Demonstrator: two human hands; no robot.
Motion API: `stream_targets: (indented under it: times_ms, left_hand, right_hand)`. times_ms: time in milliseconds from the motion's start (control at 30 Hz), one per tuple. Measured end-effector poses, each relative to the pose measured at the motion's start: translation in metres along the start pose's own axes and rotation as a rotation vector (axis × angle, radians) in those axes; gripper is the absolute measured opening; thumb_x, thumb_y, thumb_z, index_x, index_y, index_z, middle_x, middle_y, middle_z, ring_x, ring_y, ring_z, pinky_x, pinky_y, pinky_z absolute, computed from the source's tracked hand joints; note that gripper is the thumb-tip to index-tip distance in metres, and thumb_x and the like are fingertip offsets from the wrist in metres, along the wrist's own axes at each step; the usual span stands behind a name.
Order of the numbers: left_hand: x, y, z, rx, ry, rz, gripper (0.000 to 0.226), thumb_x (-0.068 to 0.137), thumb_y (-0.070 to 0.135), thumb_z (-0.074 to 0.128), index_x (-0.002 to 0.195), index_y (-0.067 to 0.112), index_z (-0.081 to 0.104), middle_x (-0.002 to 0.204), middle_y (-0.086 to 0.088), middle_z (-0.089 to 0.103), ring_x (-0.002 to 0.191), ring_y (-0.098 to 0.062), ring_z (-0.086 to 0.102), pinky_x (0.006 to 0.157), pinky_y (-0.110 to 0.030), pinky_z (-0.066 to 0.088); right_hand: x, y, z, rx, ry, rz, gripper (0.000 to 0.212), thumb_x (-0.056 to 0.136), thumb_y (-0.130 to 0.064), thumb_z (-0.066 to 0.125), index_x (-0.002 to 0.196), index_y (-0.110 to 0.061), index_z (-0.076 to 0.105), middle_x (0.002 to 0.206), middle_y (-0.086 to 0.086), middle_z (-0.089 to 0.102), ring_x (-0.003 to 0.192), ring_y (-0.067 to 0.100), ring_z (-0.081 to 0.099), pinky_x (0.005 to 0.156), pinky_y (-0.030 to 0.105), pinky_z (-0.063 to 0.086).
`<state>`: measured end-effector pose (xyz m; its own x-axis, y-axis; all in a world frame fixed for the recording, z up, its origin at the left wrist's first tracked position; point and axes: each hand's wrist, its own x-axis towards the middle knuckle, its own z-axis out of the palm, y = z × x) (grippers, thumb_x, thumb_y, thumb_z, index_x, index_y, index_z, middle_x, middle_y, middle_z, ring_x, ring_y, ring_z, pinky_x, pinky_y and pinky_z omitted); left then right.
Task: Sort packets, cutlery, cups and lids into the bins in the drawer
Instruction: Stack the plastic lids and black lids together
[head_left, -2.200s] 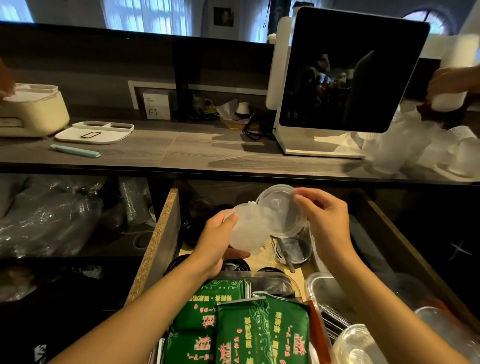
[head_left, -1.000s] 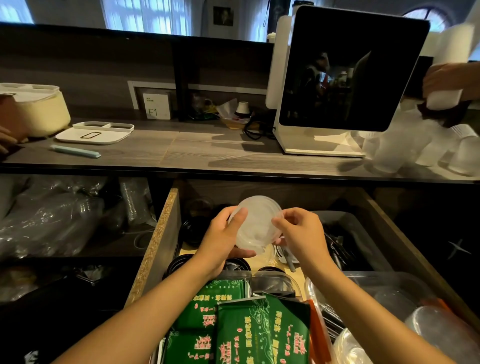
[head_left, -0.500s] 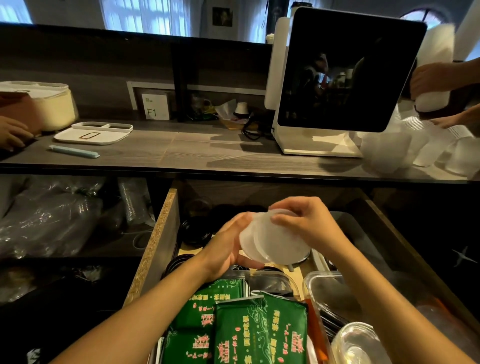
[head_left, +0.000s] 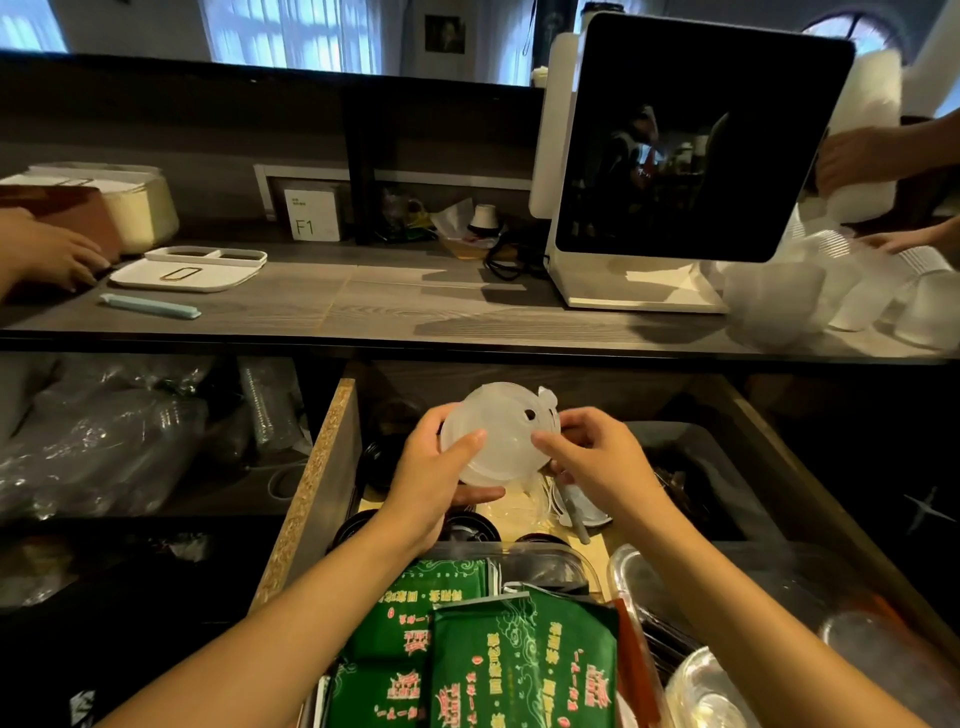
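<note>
Your two forearms are bare from the lower edge of the view up to the wrists; no sleeve, cuff or glove shows on either. Your left hand (head_left: 435, 475) and right hand (head_left: 597, 462) carry no ring, watch or band, and the visible fingernails are short and unpainted.

Drawer (head_left: 317, 483) open below counter (head_left: 415, 306). Packets (head_left: 519, 670) in its front; lids (head_left: 498, 441) held above its rear. Monitor (head_left: 691, 140) on counter, right.

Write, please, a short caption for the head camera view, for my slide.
Both hands, left and right, hold translucent lids above the open drawer.
</note>
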<state>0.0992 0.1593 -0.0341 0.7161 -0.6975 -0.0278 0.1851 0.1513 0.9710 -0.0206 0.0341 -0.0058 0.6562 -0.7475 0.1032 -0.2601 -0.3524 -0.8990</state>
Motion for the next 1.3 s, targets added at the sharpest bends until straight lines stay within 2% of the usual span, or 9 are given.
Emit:
stream_targets:
  times_ms: [133, 200, 300, 500, 667, 967, 1100, 1200, 1300]
  left_hand:
    - [-0.002, -0.001, 0.002, -0.02, -0.061, -0.033, 0.031, 0.093, 0.022, 0.067, 0.122, 0.025, 0.056, 0.125, -0.009, 0.059, 0.102, -0.029, 0.069, 0.059, -0.033, 0.06]
    - [-0.003, 0.0, 0.002, -0.075, -0.111, -0.08, 0.049, 0.082, 0.037, 0.072, 0.127, 0.023, 0.056, 0.129, -0.011, 0.059, 0.106, -0.03, 0.068, 0.062, -0.035, 0.06]
    - [-0.002, 0.001, 0.001, -0.138, -0.173, -0.096, 0.057, 0.08, 0.046, 0.076, 0.128, 0.025, 0.055, 0.131, -0.01, 0.059, 0.113, -0.03, 0.065, 0.064, -0.036, 0.06]
    - [-0.006, -0.002, 0.004, -0.045, -0.268, -0.1, 0.047, 0.087, 0.036, 0.071, 0.13, 0.028, 0.053, 0.128, -0.006, 0.06, 0.109, -0.024, 0.066, 0.069, -0.04, 0.061]
    - [-0.004, -0.004, 0.004, 0.021, -0.206, -0.067, 0.028, 0.101, 0.018, 0.055, 0.126, 0.029, 0.053, 0.128, -0.007, 0.057, 0.113, -0.029, 0.061, 0.07, -0.044, 0.062]
    - [-0.007, 0.001, 0.004, 0.076, -0.158, 0.023, 0.028, 0.101, 0.012, 0.054, 0.121, 0.032, 0.055, 0.122, -0.003, 0.059, 0.107, -0.032, 0.064, 0.063, -0.044, 0.062]
    - [-0.008, 0.004, 0.004, 0.008, -0.191, 0.02, 0.027, 0.103, 0.011, 0.05, 0.12, 0.031, 0.056, 0.125, -0.007, 0.057, 0.108, -0.033, 0.065, 0.06, -0.043, 0.061]
    - [-0.009, 0.006, 0.003, -0.033, -0.223, -0.044, 0.027, 0.103, 0.014, 0.05, 0.122, 0.031, 0.056, 0.127, -0.01, 0.057, 0.108, -0.036, 0.064, 0.056, -0.04, 0.06]
    - [-0.01, 0.007, 0.003, -0.014, -0.201, -0.081, 0.023, 0.101, 0.02, 0.055, 0.122, 0.029, 0.06, 0.124, -0.01, 0.061, 0.105, -0.032, 0.066, 0.053, -0.038, 0.059]
  right_hand:
    - [-0.002, 0.003, 0.003, 0.194, 0.114, -0.024, 0.001, 0.089, -0.014, 0.068, 0.089, -0.014, 0.069, 0.076, 0.005, 0.071, 0.065, 0.02, 0.069, 0.059, 0.025, 0.059]
    - [-0.001, 0.002, -0.002, 0.21, 0.181, -0.079, 0.005, 0.091, -0.014, 0.066, 0.088, -0.016, 0.07, 0.076, 0.005, 0.071, 0.068, 0.022, 0.07, 0.059, 0.029, 0.061]
    - [0.001, -0.002, -0.011, 0.17, 0.139, -0.145, 0.005, 0.092, -0.015, 0.065, 0.091, -0.017, 0.07, 0.078, 0.0, 0.069, 0.071, 0.018, 0.068, 0.057, 0.025, 0.058]
    - [0.002, 0.007, 0.0, -0.101, 0.059, -0.178, 0.011, 0.092, -0.023, 0.065, 0.098, -0.024, 0.073, 0.086, -0.014, 0.067, 0.083, 0.006, 0.062, 0.068, 0.028, 0.058]
    - [-0.001, 0.009, 0.006, -0.063, 0.168, -0.194, 0.01, 0.088, -0.02, 0.07, 0.095, -0.025, 0.066, 0.084, -0.017, 0.063, 0.078, 0.002, 0.062, 0.063, 0.016, 0.053]
    - [-0.002, 0.009, 0.01, -0.022, 0.201, -0.192, 0.008, 0.088, -0.024, 0.07, 0.096, -0.023, 0.068, 0.089, -0.009, 0.066, 0.082, 0.009, 0.063, 0.07, 0.027, 0.058]
    - [-0.002, 0.004, 0.01, 0.072, 0.031, -0.127, 0.019, 0.095, -0.033, 0.058, 0.11, -0.023, 0.065, 0.098, -0.009, 0.068, 0.088, 0.006, 0.065, 0.065, 0.016, 0.053]
    - [-0.006, 0.0, 0.01, 0.044, -0.053, -0.166, 0.021, 0.097, -0.031, 0.056, 0.095, -0.021, 0.073, 0.08, 0.001, 0.073, 0.074, 0.018, 0.069, 0.059, 0.031, 0.056]
    - [-0.006, 0.001, 0.009, 0.014, -0.044, -0.222, 0.02, 0.095, -0.031, 0.06, 0.093, -0.021, 0.077, 0.076, 0.0, 0.074, 0.071, 0.014, 0.07, 0.063, 0.04, 0.056]
